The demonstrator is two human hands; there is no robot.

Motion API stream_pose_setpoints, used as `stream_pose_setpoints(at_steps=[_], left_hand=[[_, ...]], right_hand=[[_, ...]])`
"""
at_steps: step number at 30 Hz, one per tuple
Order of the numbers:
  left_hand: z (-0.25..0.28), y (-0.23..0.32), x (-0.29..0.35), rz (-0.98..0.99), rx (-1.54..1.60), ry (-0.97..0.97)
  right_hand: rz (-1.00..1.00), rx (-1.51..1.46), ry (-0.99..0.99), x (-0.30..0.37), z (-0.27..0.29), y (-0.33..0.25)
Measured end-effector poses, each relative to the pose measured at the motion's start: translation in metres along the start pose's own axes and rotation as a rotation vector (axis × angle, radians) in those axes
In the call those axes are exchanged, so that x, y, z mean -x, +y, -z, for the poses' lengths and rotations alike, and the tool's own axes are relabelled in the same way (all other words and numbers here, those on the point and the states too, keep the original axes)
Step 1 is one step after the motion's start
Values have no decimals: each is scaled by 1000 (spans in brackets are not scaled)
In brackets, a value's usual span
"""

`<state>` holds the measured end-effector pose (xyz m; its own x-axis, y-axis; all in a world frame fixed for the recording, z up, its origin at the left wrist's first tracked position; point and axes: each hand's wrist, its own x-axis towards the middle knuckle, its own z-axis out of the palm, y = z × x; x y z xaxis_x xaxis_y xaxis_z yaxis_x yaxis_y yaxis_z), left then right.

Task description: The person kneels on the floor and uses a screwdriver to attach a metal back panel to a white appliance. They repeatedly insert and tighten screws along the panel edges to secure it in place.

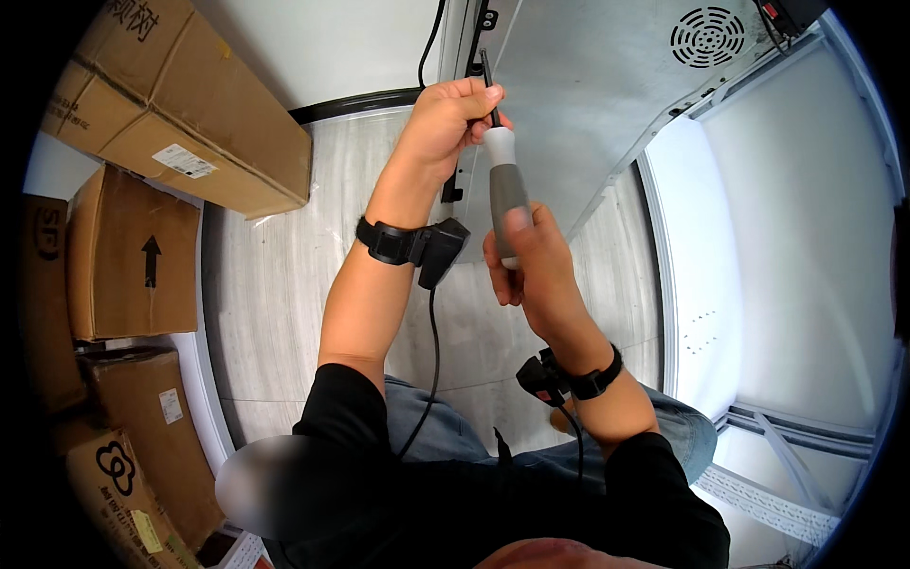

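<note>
A screwdriver (506, 185) with a grey and white handle and a dark shaft points away from me. My left hand (445, 121) is closed round the shaft just ahead of the handle, thumb and fingers pinching it. The lower end of the handle sits in the fingers of my right hand (538, 261), which is slightly blurred at the thumb. Beyond my left hand, the shaft's tip lies at a black bracket (477, 68) along the edge of a large grey metal panel (578, 104). Whether the tip sits in a screw I cannot tell.
Cardboard boxes (237, 142) are stacked along the left. A white-framed panel (796, 237) stands at the right, with metal rails (787, 431) below it. The panel has a round vent (707, 37). Cabled black devices (441, 248) are strapped to both my forearms. Wood-look flooring (275, 303) lies beneath.
</note>
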<state>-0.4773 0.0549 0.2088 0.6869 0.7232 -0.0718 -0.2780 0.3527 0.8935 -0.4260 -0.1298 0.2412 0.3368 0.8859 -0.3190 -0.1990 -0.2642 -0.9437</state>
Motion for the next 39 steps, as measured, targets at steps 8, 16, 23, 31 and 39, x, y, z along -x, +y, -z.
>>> stream_pose_setpoints(at_steps=[8, 16, 23, 31, 39], left_hand=[[-4, 12, 9, 30, 161, -172], [3, -6, -4, -67, 54, -55], [-2, 0, 2, -21, 13, -23], [4, 9, 10, -18, 27, -113], [0, -4, 6, -48, -33, -301]], right_hand=[[-96, -401, -245, -5, 4, -4], [-17, -122, -69, -3, -1, -9], [20, 62, -154, -5, 4, -15], [-48, -133, -178, 2, 6, -24], [-101, -197, -240, 18, 21, -20]])
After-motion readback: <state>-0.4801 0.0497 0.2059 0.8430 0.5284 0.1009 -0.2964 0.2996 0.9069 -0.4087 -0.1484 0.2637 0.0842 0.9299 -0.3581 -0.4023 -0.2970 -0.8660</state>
